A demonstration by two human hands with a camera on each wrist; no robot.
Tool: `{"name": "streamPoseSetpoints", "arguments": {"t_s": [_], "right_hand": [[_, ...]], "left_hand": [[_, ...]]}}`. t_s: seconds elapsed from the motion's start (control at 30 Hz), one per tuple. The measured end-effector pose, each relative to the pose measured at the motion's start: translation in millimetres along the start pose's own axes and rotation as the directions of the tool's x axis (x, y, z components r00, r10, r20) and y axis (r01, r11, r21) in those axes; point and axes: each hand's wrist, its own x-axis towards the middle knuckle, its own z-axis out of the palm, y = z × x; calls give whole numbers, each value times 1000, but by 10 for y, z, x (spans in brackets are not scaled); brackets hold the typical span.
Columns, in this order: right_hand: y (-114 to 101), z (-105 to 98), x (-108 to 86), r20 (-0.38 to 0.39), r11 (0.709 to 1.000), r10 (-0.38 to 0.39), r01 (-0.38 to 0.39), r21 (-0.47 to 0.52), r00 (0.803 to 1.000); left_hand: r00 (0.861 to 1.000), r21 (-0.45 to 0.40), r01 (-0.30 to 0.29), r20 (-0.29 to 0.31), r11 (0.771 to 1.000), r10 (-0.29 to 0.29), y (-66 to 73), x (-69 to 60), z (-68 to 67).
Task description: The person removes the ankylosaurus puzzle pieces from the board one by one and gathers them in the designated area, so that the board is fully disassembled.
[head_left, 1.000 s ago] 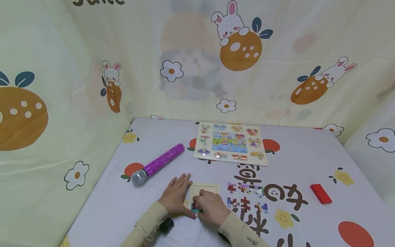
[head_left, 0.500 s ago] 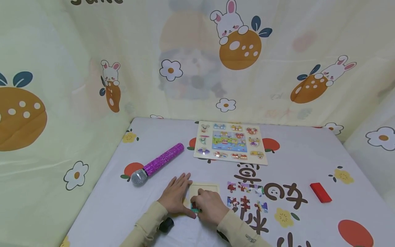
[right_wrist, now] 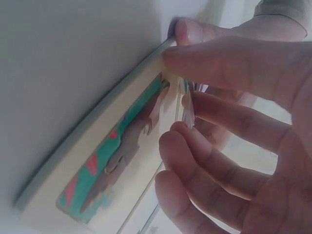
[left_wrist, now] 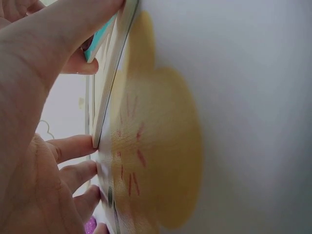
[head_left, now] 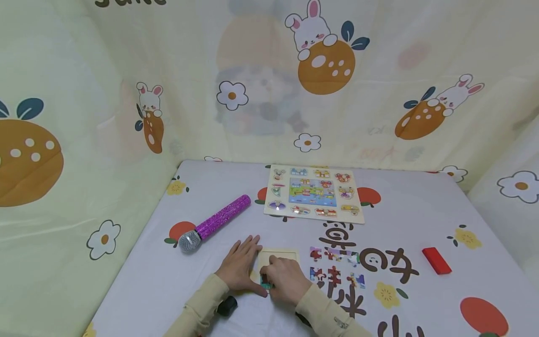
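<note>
Cream fabric sheets [head_left: 189, 70] printed with white rabbits, orange fruit and flowers hang behind and beside the bench [head_left: 143, 285], which is spread with a white cloth bearing fruit, yellow flowers and large brown lettering. Near its front edge lies a pale wooden rectangular puzzle tray [head_left: 275, 250] with a raised rim, set between a person's two hands, each coming out of a beige sleeve. Along the tray's near side sits a strip of teal and brown puzzle pieces [right_wrist: 127, 144], showing in the right wrist view; much of the recess beyond is bare wood.

Flat beside the tray, the left hand [head_left: 240, 267] has its fingers released and spread, the index fingertip touching the tray's left edge and the thumb stretched along the near corner. Over the tray's near left corner, the right hand [head_left: 286, 281] has its fingers bent, thumb and index grasping a small teal and dark puzzle piece [left_wrist: 101, 38], which is tilted and partly hidden by the hands.

Just right of the tray, loose multicoloured jigsaw pieces [head_left: 334, 277] lie in two short rows. Farther back rests a cream wooden peg board [head_left: 312, 213] with colourful pictures; to its left slants a glittery purple microphone [head_left: 221, 220] with a silver mesh head. Well to the right lies a red rectangular block [head_left: 437, 260].
</note>
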Motion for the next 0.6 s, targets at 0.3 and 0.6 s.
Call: {"name": "streamPoseSetpoints", "arguments": {"t_s": [0.3,0.6], "right_hand": [[152,-121,-73,-34,990,63,-58,130,997],[464,-324,-265,-53,946,172,-150,289,984]], "left_hand": [[1000,8,-3,8,1000,3,13,-12,-20],[1000,17,-3,12,1000,2,19,-3,-64]]}}
